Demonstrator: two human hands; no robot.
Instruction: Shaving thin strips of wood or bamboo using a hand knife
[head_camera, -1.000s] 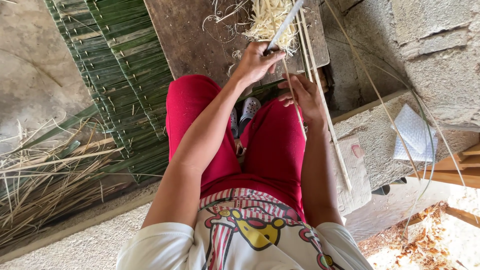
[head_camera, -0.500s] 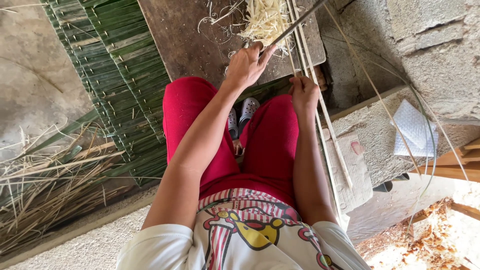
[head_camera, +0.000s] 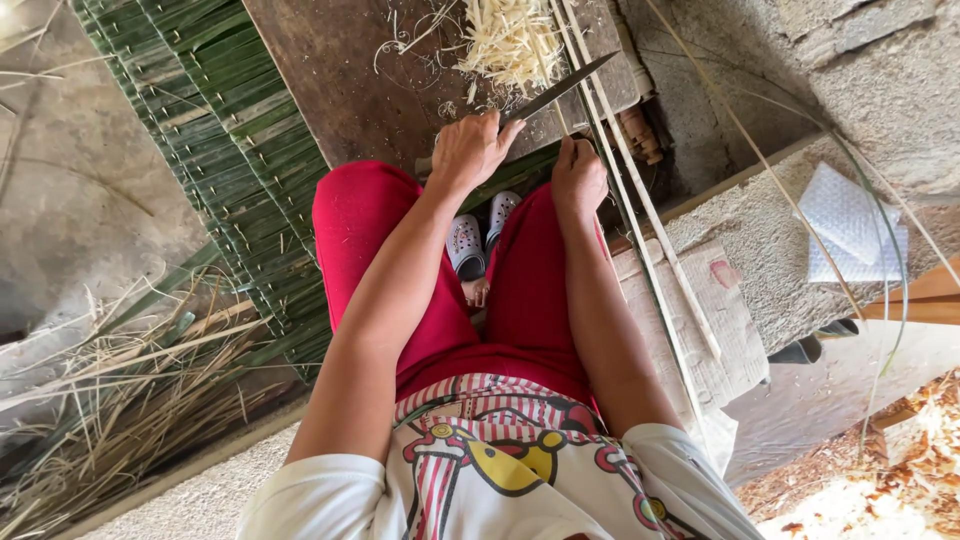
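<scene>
My left hand (head_camera: 472, 150) is closed around the handle of a knife, and its dark blade (head_camera: 562, 88) points up and to the right over a worn wooden board (head_camera: 370, 80). Just right of it, my right hand (head_camera: 578, 180) grips long thin pale strips (head_camera: 650, 215). These strips run from the board down past my right knee. The blade lies against them near a pile of pale shavings (head_camera: 510, 40). My legs, in red trousers (head_camera: 380, 230), are spread under both hands.
A green woven mat (head_camera: 230, 160) lies left of the board, with dry leaves and stalks (head_camera: 110, 400) at lower left. Grey shoes (head_camera: 480, 235) show between my knees. At right are a stone ledge, a woven sack (head_camera: 705, 330), a white padded sheet (head_camera: 850, 225) and curved thin strips.
Both hands sit lower in the view than a second ago. The knife has tilted from steep to a flatter slant across the strips. The view has shifted slightly.
</scene>
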